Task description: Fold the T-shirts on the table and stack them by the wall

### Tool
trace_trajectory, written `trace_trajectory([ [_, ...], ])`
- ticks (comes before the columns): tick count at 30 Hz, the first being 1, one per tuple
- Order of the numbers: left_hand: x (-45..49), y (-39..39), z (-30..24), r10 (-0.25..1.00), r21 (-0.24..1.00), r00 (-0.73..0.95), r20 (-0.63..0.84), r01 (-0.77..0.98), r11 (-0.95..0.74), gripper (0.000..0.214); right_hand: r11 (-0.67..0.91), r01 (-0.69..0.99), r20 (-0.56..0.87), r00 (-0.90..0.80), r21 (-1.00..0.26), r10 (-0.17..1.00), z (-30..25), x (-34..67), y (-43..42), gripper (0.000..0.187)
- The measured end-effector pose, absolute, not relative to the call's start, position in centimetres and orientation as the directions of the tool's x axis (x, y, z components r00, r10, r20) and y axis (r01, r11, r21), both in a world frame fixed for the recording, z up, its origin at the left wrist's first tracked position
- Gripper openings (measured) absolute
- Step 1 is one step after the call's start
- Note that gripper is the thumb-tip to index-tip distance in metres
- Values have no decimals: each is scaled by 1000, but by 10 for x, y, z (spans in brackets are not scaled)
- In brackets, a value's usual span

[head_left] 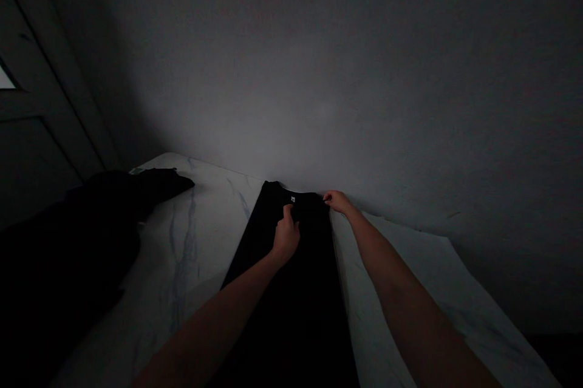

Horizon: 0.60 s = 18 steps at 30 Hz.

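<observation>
A black shirt (300,291) lies as a long narrow shape with its neckline toward the wall. A small white label (293,199) shows inside the neckline. My left hand (286,235) is over the upper part of the shirt, just below the label, one finger stretched forward and no object visible in it. At the shirt's far right shoulder corner, my right hand (336,200) pinches the fabric between thumb and fingers. Dim light hides the folds in the dark cloth.
The white table (214,212) has bluish-grey marble streaks and meets a grey wall (310,84) at the back. Heaped dark cloth (91,236) covers its left side. A panelled door (36,84) stands at far left.
</observation>
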<state>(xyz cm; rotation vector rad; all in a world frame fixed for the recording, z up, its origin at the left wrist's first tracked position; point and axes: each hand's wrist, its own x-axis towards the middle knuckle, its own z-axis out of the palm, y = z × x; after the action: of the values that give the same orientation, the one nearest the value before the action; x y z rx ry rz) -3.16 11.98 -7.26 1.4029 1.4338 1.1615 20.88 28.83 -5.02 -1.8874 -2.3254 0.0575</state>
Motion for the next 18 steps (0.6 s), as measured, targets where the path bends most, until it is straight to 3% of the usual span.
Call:
trace_trajectory([
  [4, -35, 121, -76, 994, 966, -66, 86, 251, -67, 59, 139, 984, 107, -128, -109, 986, -56, 212, 282, 20],
  [12, -38, 118, -75, 992, 962, -67, 103, 261, -82, 69, 252, 953, 71, -243, -171, 967, -50, 206, 274, 15],
  [18, -37, 120, -78, 990, 949, -43, 134, 293, -115, 78, 217, 966, 84, -206, -139, 975, -46, 201, 276, 18],
])
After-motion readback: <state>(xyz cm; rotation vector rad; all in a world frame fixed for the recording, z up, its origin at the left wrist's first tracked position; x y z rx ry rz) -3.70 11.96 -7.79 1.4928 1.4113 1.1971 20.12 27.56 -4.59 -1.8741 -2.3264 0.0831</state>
